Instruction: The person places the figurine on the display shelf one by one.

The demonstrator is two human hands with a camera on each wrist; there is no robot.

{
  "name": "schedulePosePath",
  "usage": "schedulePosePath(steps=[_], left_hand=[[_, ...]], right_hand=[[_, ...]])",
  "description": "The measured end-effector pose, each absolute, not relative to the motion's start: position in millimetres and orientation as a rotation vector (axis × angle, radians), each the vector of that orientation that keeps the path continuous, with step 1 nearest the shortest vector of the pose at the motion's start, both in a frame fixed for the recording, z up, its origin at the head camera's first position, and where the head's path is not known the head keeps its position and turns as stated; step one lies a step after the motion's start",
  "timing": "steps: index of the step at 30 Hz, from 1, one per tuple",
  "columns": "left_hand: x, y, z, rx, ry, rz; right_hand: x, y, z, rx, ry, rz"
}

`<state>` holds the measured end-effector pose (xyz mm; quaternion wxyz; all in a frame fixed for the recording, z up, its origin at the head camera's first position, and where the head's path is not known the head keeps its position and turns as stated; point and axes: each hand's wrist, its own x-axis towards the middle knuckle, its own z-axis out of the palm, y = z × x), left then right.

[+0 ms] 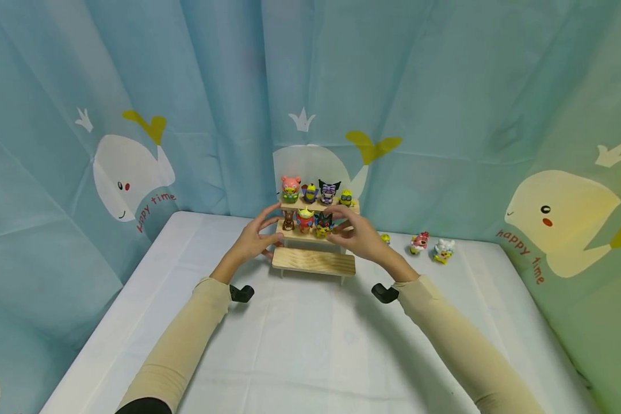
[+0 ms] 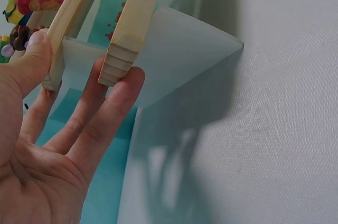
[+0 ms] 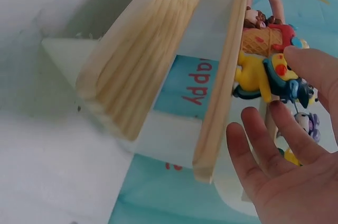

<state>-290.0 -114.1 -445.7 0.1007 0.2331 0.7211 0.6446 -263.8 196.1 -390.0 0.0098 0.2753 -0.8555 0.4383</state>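
Note:
A three-tier wooden display stand [image 1: 314, 261] is at the back of the table. My left hand [image 1: 250, 238] grips its left end, thumb on the middle board [image 2: 79, 7] and fingertips by the bottom board [image 2: 134, 18]. On the right, my right hand [image 1: 362, 237] pinches a yellow figurine with a dark blue hood [image 3: 255, 76] between thumb and fingers, at the middle board's right end. Left of it on that tier are a red figurine with a waffle cone [image 1: 305, 222] and a brown figurine [image 1: 288, 221].
The top tier carries several figurines, among them a pink one [image 1: 290, 188] and a black-eared purple one [image 1: 328, 192]. Right of the stand lie a small yellow figurine [image 1: 385, 238], a red-and-pink one [image 1: 419, 243] and a white one [image 1: 444, 250]. A blue curtain [image 1: 227, 103] hangs behind.

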Motion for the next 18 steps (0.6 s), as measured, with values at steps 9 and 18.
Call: schedulePosePath(steps=[9, 18], left_hand=[[-297, -115, -456, 0.665, 2.127, 1.9], [-305, -116, -469, 0.678, 2.175, 1.891]], right_hand=[[-248, 221, -385, 0.927, -2.66, 1.29], [-225, 254, -380, 0.83, -2.664, 1.174]])
